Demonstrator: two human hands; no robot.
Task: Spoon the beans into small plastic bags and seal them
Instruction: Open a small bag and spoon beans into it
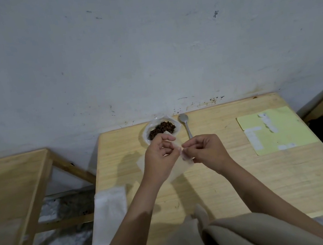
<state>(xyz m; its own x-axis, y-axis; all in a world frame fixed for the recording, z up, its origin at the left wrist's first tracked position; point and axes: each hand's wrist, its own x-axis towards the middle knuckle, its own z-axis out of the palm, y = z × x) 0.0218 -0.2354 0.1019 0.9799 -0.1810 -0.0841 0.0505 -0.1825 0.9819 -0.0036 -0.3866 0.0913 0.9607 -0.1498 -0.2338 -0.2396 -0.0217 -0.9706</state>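
A small clear plastic bag (180, 164) hangs above the wooden table (248, 183), pinched at its top edge between my left hand (160, 155) and my right hand (206, 150). No beans show inside it. Dark brown beans (162, 131) lie in an opened clear bag at the table's far edge, just behind my left hand. A metal spoon (186, 125) rests on the table to the right of the beans, bowl toward the wall.
A stack of white plastic bags (109, 214) lies along the table's left edge. A yellow sheet with white labels (276, 130) is at the right. Another wooden table (10, 191) stands to the left, across a gap. A wall rises directly behind.
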